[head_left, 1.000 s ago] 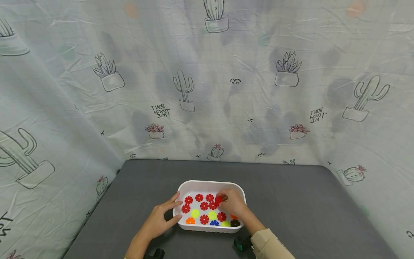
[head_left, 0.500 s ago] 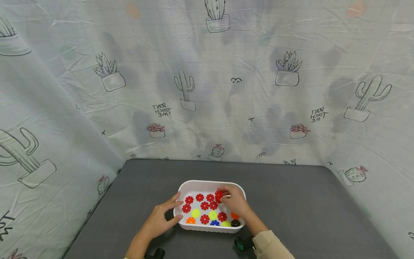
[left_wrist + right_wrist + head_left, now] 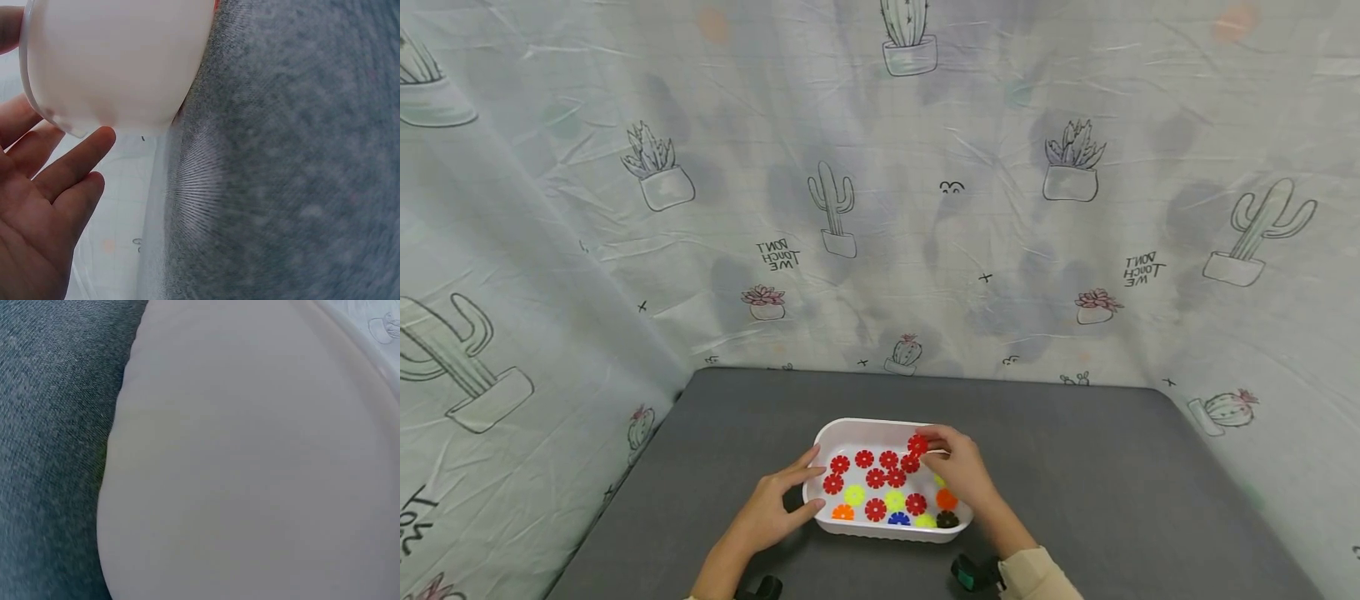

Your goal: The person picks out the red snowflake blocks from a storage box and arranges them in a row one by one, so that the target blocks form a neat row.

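In the head view, a white plastic tray [image 3: 891, 533] holds notched, flower-shaped plastic discs, mostly red. My left hand [image 3: 770, 510] is spread along its left end, thumb and fingertips at the rim. The left wrist view has that hand [image 3: 47, 206] beside the tray's outer wall [image 3: 119, 56], fingers fairly straight. Over the tray's right side, my right hand [image 3: 958, 467] pinches a red disc [image 3: 917, 445] between thumb and fingers. Another red disc [image 3: 910, 463] sits just below it. The tray's outer side [image 3: 244, 462] fills most of the right wrist view; the hand is hidden there.
Yellow [image 3: 894, 500], orange [image 3: 947, 499], blue [image 3: 898, 518] and black [image 3: 947, 519] discs lie toward the tray's near side. The tray stands on a grey table [image 3: 1075, 467]. A cactus-print curtain [image 3: 970, 233] hangs behind and at the sides.
My right hand has moved up and slightly right with the red disc, uncovering orange and yellow discs at the tray's right end. The left hand has stayed at the rim.
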`<state>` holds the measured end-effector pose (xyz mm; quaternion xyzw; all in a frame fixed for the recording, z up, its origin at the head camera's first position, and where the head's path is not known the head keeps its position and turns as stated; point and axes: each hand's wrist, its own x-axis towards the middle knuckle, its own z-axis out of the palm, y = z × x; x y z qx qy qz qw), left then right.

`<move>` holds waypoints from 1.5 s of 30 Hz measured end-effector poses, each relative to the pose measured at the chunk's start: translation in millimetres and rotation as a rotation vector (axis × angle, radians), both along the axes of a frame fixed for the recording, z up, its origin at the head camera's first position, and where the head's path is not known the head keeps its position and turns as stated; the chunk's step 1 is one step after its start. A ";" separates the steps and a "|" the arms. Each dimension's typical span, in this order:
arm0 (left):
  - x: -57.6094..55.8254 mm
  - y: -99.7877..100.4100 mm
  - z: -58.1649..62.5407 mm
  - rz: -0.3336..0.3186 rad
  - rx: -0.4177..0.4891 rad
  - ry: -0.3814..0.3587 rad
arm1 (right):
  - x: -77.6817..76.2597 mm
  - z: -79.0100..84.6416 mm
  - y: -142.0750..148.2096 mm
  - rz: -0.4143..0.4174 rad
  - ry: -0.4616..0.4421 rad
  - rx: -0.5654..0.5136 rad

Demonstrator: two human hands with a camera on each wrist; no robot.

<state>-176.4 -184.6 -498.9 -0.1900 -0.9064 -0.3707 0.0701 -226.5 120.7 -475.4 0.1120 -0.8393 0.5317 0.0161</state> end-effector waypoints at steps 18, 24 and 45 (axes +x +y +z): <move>-0.1 1.1 5.1 0.000 0.018 -0.028 | -3.3 2.4 43.2 -0.147 -0.057 -0.181; -0.7 0.9 3.3 -0.005 0.007 -0.005 | -6.4 -5.1 63.1 -0.189 -0.004 -0.275; -0.8 1.0 1.4 -0.011 0.005 0.005 | -29.7 -50.3 111.4 -0.345 -0.057 -0.339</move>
